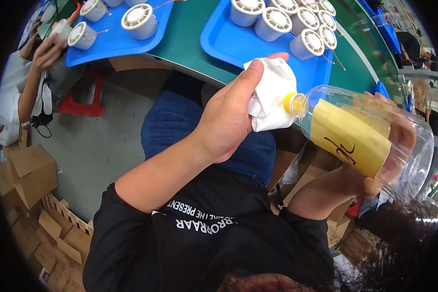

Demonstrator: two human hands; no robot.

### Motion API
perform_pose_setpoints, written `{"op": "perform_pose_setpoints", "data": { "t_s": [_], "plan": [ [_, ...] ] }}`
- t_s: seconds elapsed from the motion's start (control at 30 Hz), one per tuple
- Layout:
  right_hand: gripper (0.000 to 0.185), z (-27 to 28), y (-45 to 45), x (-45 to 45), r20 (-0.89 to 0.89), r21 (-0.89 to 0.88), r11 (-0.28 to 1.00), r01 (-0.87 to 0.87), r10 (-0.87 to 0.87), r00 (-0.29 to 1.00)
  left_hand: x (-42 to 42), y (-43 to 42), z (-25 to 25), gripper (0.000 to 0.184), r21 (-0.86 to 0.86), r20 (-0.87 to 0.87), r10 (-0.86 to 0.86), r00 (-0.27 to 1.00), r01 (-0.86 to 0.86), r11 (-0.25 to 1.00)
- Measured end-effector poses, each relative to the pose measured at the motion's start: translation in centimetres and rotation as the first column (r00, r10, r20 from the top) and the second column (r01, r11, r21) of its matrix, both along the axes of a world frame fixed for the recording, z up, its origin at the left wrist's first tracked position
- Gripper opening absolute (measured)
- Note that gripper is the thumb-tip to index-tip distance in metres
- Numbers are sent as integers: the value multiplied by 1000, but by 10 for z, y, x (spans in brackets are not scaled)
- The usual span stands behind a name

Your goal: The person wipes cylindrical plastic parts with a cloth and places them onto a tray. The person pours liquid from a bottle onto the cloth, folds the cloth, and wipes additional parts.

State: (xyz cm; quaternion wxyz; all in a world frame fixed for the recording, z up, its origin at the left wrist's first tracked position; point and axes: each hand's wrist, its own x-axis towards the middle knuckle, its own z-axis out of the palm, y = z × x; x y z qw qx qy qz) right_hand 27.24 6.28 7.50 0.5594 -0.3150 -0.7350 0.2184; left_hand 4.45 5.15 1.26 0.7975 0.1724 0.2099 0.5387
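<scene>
Left hand grips white cloth; right hand holds clear bottle on its side.
Left thumb presses soft, folded cloth; right hand wraps smooth, rounded plastic, yellow paper label showing. Yellow cap touches cloth, near blue tray. Both forearms angle forward from black sleeves.

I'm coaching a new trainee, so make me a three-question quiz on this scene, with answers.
1. Which hand holds the clear bottle: (a) left or (b) right?
2. True or false: the white cloth lies flat on the floor.
3. Fill in: many white cylindrical parts sit on ____-coloured trays.

Key:
1. b, the right hand.
2. False; the left hand holds it by the bottle's neck.
3. Blue.
</scene>
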Motion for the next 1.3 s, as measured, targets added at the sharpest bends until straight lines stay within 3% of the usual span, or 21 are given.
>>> {"op": "perform_pose_setpoints", "data": {
  "t_s": [0.17,0.3,0.37,0.43,0.53,0.6,0.67,0.8,0.87,1.3],
  "plan": [
    [105,3,-5,12,-49,-1,993,120,-120,992,15,4,2,54,-50,-31,-72,997,70,996],
    [105,-8,-2,48,-22,32,999,32,-31,999,24,8,6,54,-75,-50,-102,994,98,992],
    [101,-18,-4,60,-2,55,983,177,-177,984,29,10,6,55,-75,-59,-114,992,110,991],
    [92,-19,-4,54,68,106,851,515,-523,850,36,13,6,55,-73,-69,-131,989,126,989],
    [74,-24,2,83,9,95,985,141,-143,990,47,14,5,56,-86,-81,-169,982,162,983],
    [68,-33,-9,93,-213,-107,958,265,-283,935,54,17,6,56,-111,-80,-209,975,199,974],
    [66,-37,-13,99,-296,-172,956,236,-279,913,60,20,5,57,-133,-88,-232,969,219,967],
    [70,-19,7,87,-202,-11,997,-72,68,977,68,26,3,57,-141,-105,-245,964,229,963],
    [72,-21,11,83,-170,56,989,-137,145,975,72,27,1,57,-147,-100,-257,961,241,959],
    [97,-27,6,77,-192,35,998,-49,55,980,68,28,0,58,-131,-70,-251,965,241,962]
  ]
}}
